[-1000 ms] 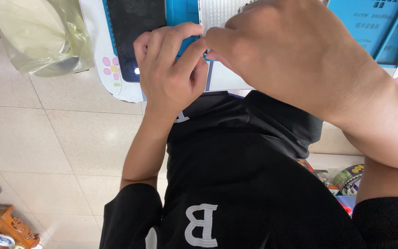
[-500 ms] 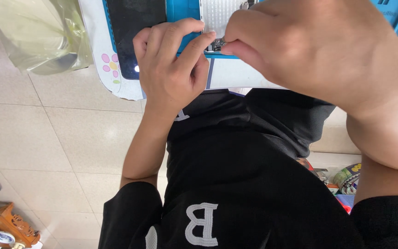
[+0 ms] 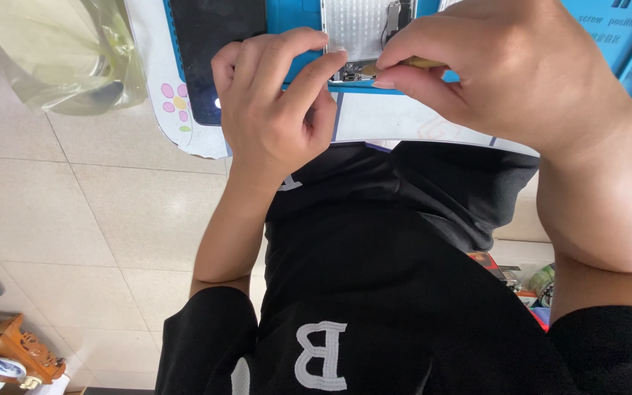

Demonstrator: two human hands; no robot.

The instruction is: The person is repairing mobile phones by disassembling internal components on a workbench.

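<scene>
My left hand [image 3: 276, 110] and right hand [image 3: 506, 73] met side by side over the opened device [image 3: 356, 29], which lay on the work mat [image 3: 294, 18]. A dark screen panel [image 3: 199, 44] lay left of it; a plastic bag [image 3: 60, 51] sat further left.

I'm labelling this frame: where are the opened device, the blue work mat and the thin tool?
opened device [image 3: 356, 29], head view, on its silvery inner plate.
blue work mat [image 3: 608, 33], head view, on a bare corner.
thin tool [image 3: 422, 64], head view, on its yellowish shaft.
</scene>
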